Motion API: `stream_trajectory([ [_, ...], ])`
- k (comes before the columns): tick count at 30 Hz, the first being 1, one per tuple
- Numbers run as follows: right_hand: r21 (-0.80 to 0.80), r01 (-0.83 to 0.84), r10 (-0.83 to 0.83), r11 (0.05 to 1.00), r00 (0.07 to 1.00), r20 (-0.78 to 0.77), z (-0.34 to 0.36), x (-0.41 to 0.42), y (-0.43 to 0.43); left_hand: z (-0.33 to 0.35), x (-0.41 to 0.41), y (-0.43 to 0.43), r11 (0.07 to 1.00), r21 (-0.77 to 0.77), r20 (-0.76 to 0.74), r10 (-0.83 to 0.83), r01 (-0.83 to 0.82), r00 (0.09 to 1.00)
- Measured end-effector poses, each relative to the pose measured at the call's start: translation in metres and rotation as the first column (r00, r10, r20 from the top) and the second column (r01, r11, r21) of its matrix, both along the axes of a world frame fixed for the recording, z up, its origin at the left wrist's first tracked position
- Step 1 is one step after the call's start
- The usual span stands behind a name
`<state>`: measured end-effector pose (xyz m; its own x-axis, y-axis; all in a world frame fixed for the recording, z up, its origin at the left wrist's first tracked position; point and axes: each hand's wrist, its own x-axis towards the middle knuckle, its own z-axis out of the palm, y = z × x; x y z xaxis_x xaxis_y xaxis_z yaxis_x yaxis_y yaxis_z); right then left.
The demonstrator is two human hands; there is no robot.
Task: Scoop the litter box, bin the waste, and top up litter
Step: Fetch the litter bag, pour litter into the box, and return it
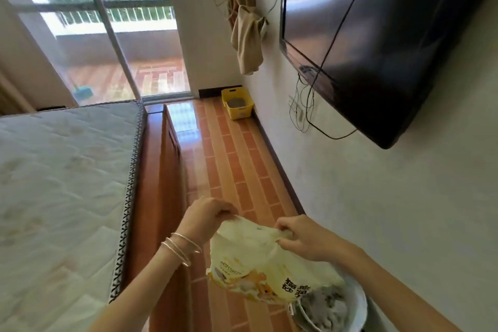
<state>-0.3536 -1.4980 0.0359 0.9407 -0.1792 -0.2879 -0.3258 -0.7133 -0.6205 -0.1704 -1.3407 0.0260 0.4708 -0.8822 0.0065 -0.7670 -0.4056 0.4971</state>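
I hold the yellow litter bag at 6 o'clock with both hands. My left hand pinches one side of the bag's top edge, with its fingers curled. My right hand pinches the other side. The bag's low end is by a white round tub with grey stuff in it, at 5 o'clock. The yellow litter box sits on the floor by the wall, far off at 12 o'clock. The bed is at 9 o'clock.
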Motion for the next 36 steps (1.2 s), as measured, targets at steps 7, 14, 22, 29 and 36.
stream_trajectory([
  [7, 0.066, 0.069, -0.081, 0.995, 0.974, 0.212, -0.015, 0.091, -0.017, -0.024, 0.075, 0.004, 0.983, -0.078, 0.153, 0.175, -0.165, 0.973],
  [14, -0.205, 0.142, -0.076, 0.968, 0.950, 0.302, -0.023, 0.179, -0.051, -0.042, 0.172, -0.016, 0.991, -0.134, 0.455, 0.080, -0.021, 0.887],
  [22, -0.533, 0.149, 0.022, 0.833, 0.953, 0.301, -0.014, 0.270, -0.090, -0.031, 0.295, -0.063, 0.983, -0.159, 0.514, 0.000, 0.096, 0.858],
  [29, -0.569, 0.174, 0.004, 0.804, 0.955, 0.298, -0.028, 0.339, -0.120, -0.049, 0.366, -0.097, 0.986, -0.124, 0.496, -0.038, 0.114, 0.868],
  [36, -0.567, 0.162, 0.022, 0.808, 0.953, 0.303, -0.058, 0.458, -0.177, -0.067, 0.463, -0.138, 0.997, -0.069, 0.489, 0.004, 0.034, 0.872],
])
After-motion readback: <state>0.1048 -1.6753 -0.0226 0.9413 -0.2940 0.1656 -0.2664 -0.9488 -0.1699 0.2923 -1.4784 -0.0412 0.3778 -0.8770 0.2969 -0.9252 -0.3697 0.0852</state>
